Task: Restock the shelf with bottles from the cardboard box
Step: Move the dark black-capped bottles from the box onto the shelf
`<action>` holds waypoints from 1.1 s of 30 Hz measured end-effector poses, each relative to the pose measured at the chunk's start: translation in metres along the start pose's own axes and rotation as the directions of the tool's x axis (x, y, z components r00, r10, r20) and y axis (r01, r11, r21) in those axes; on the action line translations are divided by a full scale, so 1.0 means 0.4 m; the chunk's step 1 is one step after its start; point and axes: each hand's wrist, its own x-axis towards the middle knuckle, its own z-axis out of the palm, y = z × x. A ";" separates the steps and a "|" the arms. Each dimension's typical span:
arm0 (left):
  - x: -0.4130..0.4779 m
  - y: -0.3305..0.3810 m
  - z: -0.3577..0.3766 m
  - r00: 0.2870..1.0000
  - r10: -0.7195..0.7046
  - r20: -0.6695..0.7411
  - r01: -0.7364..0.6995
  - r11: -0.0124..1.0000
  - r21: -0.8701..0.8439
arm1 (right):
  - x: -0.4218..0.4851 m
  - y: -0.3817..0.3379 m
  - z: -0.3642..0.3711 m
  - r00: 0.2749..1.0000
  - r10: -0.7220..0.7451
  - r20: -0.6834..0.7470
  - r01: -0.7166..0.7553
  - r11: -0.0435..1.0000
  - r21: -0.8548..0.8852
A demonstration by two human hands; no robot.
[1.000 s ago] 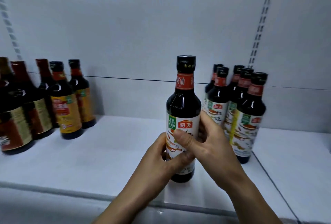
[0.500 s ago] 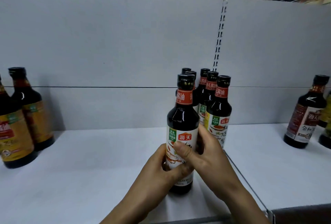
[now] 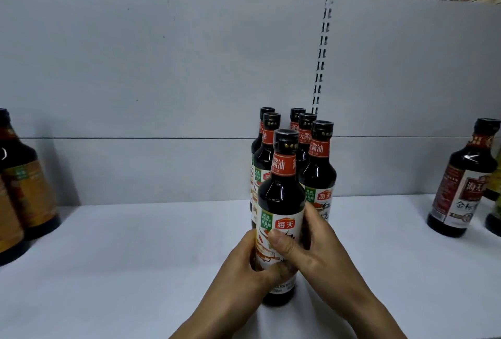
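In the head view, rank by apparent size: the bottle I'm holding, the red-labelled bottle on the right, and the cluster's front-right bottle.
1. Held bottle: largest, though nearest the camera.
2. Red-labelled bottle and front-right cluster bottle: look alike; the latter's base hides behind the right hand, so unranked.

- The left hand (image 3: 244, 262) and right hand (image 3: 317, 254) are seen bare.
- Behind them, the left forearm (image 3: 208, 317) and right forearm (image 3: 366, 311) are shown uncovered.
- A short thumbnail (image 3: 273, 235) is perhaps seen on the right hand.
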 end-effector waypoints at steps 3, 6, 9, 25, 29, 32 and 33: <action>0.009 -0.001 0.017 1.000 0.002 -0.026 -0.001 1.000 0.023 | 0.007 0.009 -0.016 1.000 0.010 0.026 -0.011 1.000 0.007; 0.014 -0.003 0.025 0.998 -0.005 -0.058 0.008 0.999 0.047 | 0.014 0.013 -0.025 0.999 0.028 0.044 -0.028 1.000 -0.002; 0.021 -0.006 0.026 0.996 -0.015 -0.093 0.022 0.996 0.083 | 0.018 0.018 -0.029 0.999 0.046 0.017 -0.045 0.997 -0.061; 0.077 0.022 0.028 0.976 -0.019 -0.219 0.038 0.996 0.085 | 0.008 0.039 -0.089 0.971 -0.098 -0.217 -0.036 0.841 -0.540; 0.097 0.029 0.032 0.973 -0.015 -0.231 0.034 0.996 0.078 | 0.024 0.046 -0.113 0.959 -0.042 -0.280 -0.105 0.866 -0.489; 0.111 0.029 0.033 0.971 -0.008 -0.238 0.030 0.996 0.090 | 0.034 0.051 -0.125 0.960 0.004 -0.279 -0.136 0.878 -0.458; 0.115 0.030 0.034 0.971 -0.006 -0.239 0.029 0.995 0.094 | 0.038 0.051 -0.129 0.962 0.011 -0.272 -0.137 0.883 -0.450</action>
